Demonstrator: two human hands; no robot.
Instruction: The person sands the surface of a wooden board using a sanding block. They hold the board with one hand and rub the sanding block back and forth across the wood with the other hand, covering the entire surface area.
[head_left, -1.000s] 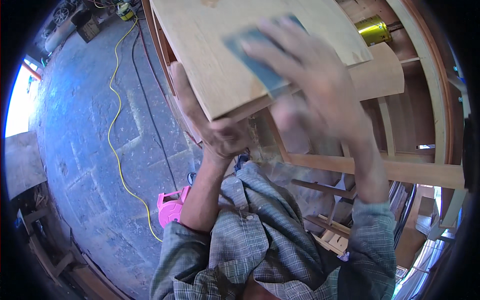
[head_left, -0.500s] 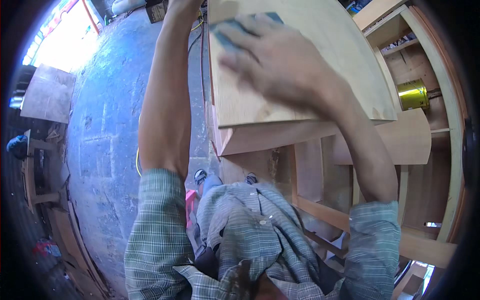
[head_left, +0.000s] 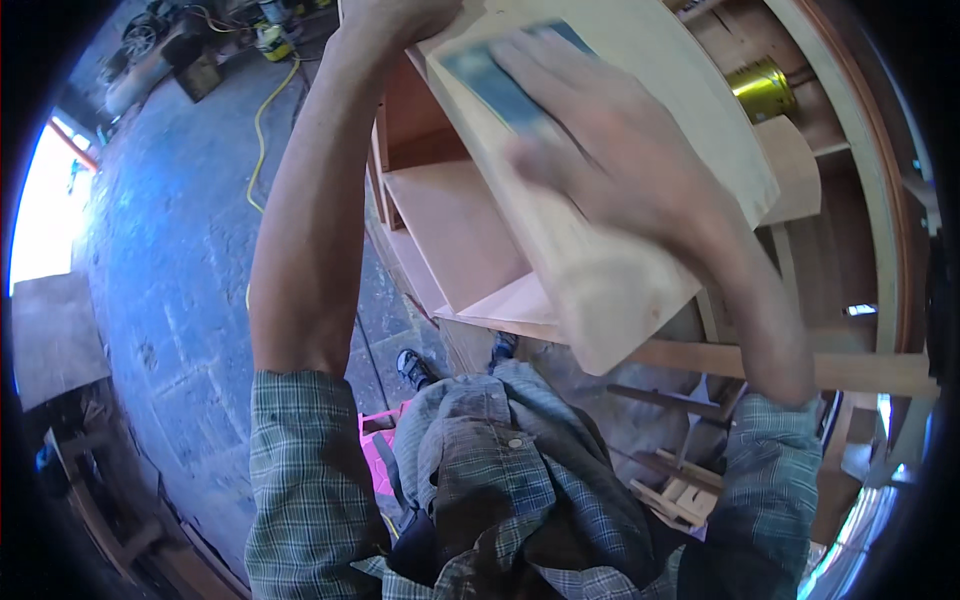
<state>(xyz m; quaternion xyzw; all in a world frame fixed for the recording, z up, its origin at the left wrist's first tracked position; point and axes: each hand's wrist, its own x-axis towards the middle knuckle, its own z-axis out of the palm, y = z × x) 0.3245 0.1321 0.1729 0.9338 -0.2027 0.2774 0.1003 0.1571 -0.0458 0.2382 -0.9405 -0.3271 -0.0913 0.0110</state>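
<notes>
Your right hand (head_left: 620, 135) is lying with fingers stretched over a blue-grey sheet (head_left: 487, 80), covering much of it; your thumb is blurring, so I cannot tell whether it is gripping. The sheet is resting on the pale wooden panel (head_left: 690, 110), near its left edge, while the panel's far end is running out of view. Your left hand (head_left: 405, 12) is showing only partly; the top edge is cropping it, so I cannot tell whether it is closing on anything. Your shirt (head_left: 490, 470) is partly hiding a pink object (head_left: 380, 453).
</notes>
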